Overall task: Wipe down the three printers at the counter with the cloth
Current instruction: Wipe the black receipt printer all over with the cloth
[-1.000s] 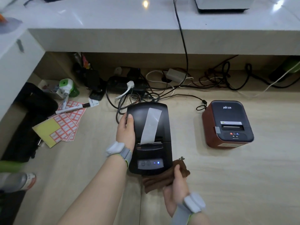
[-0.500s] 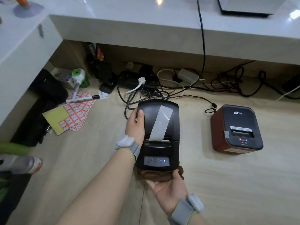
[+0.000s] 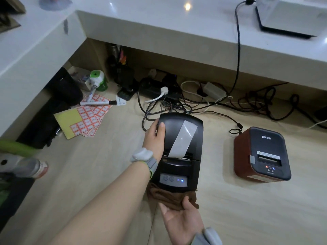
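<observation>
A black receipt printer (image 3: 184,172) with a strip of white paper curling out of its slot stands in the middle of the wooden counter (image 3: 88,174). My left hand (image 3: 155,137) grips its left side. A brown cloth (image 3: 169,197) is pressed against the printer's lower front edge, held from below by my right hand (image 3: 182,220), palm up with the thumb on the cloth. A second printer (image 3: 263,154), brown-sided with a dark top, sits to the right, untouched. Only the corner of a white device (image 3: 290,16) shows on the upper ledge.
A tangle of black and white cables and a power strip (image 3: 159,92) lies behind the black printer. Red label sheets (image 3: 88,119), a marker (image 3: 99,103) and a green-white tape tool (image 3: 96,80) sit at the left. A bottle (image 3: 23,167) lies at the far left edge.
My right hand turned palm up and slid the cloth leftward under the black printer's front edge. The view shifted, so the printers sit further right. My left hand kept its hold.
</observation>
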A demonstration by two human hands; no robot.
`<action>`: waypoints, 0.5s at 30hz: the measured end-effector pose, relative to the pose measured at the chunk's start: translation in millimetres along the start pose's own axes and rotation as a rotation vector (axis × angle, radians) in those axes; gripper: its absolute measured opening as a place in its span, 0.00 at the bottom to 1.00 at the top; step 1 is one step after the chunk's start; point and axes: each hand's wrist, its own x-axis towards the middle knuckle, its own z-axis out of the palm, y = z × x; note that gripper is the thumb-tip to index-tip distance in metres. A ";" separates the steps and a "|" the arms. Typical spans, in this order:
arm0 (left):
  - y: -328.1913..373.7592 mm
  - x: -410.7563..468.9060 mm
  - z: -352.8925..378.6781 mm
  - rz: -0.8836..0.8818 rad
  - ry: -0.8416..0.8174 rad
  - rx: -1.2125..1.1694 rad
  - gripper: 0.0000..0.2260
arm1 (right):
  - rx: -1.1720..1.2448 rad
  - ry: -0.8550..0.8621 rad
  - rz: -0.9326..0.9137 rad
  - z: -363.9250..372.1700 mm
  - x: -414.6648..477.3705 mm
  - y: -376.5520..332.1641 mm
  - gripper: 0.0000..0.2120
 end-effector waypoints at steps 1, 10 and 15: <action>1.6 -0.5 0.8 0.004 -0.009 -0.002 0.26 | 0.009 0.007 0.001 1.7 2.5 1.7 0.23; -0.6 0.4 -0.2 0.003 -0.002 -0.023 0.26 | 0.015 0.070 0.007 16.0 36.8 29.6 0.21; -0.5 -0.3 -1.5 0.001 -0.014 -0.019 0.26 | 0.030 0.049 -0.006 16.2 35.5 30.5 0.21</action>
